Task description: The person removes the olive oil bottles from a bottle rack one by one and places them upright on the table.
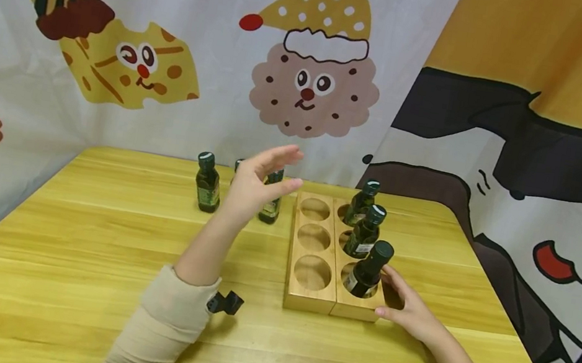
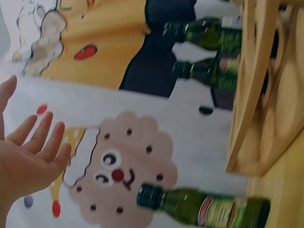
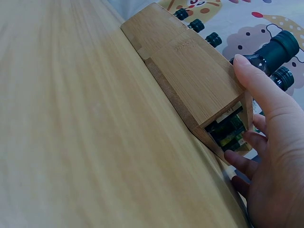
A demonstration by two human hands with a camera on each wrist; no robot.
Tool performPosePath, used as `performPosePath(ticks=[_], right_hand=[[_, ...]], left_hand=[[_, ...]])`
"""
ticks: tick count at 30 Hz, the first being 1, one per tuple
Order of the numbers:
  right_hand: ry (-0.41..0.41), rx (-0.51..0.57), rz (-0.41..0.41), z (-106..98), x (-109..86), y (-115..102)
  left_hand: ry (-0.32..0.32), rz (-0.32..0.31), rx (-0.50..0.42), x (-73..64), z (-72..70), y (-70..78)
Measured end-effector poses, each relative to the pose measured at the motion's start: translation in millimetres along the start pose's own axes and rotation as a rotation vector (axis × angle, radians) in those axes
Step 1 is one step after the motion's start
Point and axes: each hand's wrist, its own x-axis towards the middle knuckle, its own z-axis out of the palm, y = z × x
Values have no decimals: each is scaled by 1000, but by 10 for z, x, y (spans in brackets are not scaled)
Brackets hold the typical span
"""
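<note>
My left hand (image 1: 257,183) is raised over the table with fingers extended and thumb apart, holding nothing. Below and behind it stand small dark green glass bottles: one at left (image 1: 208,185), one at right (image 1: 270,203), and another mostly hidden by the hand. A two-column wooden rack (image 1: 308,302) stands to the right. Three bottles occupy its right column; the nearest bottle (image 1: 368,271) leans, its green cap (image 3: 285,43) near my right thumb. My right hand (image 1: 413,309) touches the rack's near right corner, thumb at the front edge and relaxed fingers by the open side (image 3: 228,130).
The rack's left column has three round holes (image 1: 313,272) without bottles. Underneath is a yellow wood-grain table (image 1: 81,301), its far edge against a printed cartoon curtain (image 1: 163,131). A black wrist device (image 1: 225,303) sits at the left cuff.
</note>
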Motion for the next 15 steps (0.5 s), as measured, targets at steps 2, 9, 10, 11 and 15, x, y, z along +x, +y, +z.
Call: performPosePath(ticks=[2, 9, 10, 11, 15], right_hand=[[0, -10, -5, -2, 5, 0], [4, -29, -3, 5, 7, -8], [5, -27, 2, 6, 5, -10], [3, -25, 5, 5, 3, -12], [0, -10, 8, -2, -3, -15]], left_hand=[[-28, -18, -12, -14, 103, 2], [-156, -82, -16, -97, 494, -66], [-176, -90, -15, -115, 547, -81], [-196, -100, -9, -131, 598, -99], [-249, -103, -17, -193, 771, -171]])
